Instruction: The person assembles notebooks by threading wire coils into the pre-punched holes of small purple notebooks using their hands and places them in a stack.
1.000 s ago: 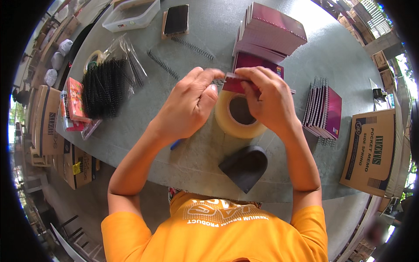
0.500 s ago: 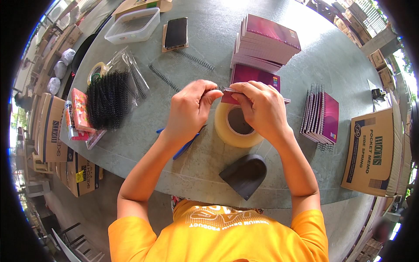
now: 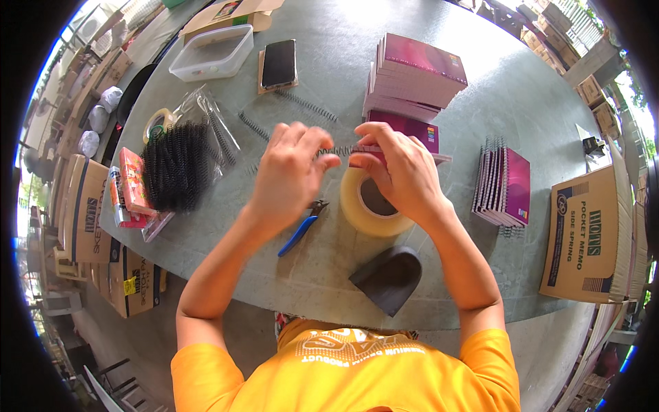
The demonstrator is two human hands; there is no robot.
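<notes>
My left hand (image 3: 290, 168), slightly blurred, has its fingers curled around a dark spiral binding coil (image 3: 338, 151). The coil runs across to the small notebook (image 3: 443, 158) in my right hand (image 3: 408, 166), whose thumb and fingers grip it near its bound edge. That notebook is seen nearly edge-on, mostly hidden by the hand. Below it lies a big roll of clear tape (image 3: 353, 209). Blue-handled cutters (image 3: 300, 233) rest on the table near my left wrist. Behind the right hand stand a maroon notebook (image 3: 408, 127) and a tall stack of notebooks (image 3: 419, 65).
Bound notebooks (image 3: 504, 182) stand at right, beside a cardboard carton (image 3: 583, 233). A heap of black coils (image 3: 177, 165), a plastic tub (image 3: 213, 55) and a phone (image 3: 279, 63) lie left and far. A black rounded piece (image 3: 389, 278) sits near the front edge.
My left hand has drawn back a little to the left and its fingers have loosened, showing more coil between the hands. The right hand keeps the notebook in nearly the same place.
</notes>
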